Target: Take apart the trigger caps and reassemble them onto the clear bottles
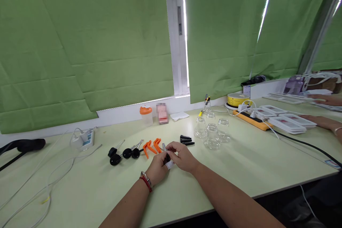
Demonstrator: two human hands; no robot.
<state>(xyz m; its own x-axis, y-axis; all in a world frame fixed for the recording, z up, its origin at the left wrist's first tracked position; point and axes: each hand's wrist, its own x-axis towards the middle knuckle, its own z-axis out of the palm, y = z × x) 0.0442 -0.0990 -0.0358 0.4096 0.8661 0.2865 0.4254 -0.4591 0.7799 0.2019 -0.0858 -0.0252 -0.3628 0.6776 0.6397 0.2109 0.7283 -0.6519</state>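
Observation:
My left hand (158, 167) and my right hand (184, 156) meet over the table (107, 192). Both are closed around a small black piece (167, 157) with a silvery metal part (164, 146) rising from it. A bit of white material (169, 164) shows below the fingers. Orange angled pieces (149, 148) lie just left of the hands. Farther left are round black pieces with metal rods (127, 153). Black comb-like pieces (187, 140) rest behind my right hand. Several clear glass jars (212, 137) stand to the right.
An orange-lidded cup (146, 115) stands near the wall beside a pink pack (162, 114). White cables and a power strip (88, 139) lie at left. An orange power strip (252, 120), white frames (287, 123) and another person's hands (317, 121) are at right.

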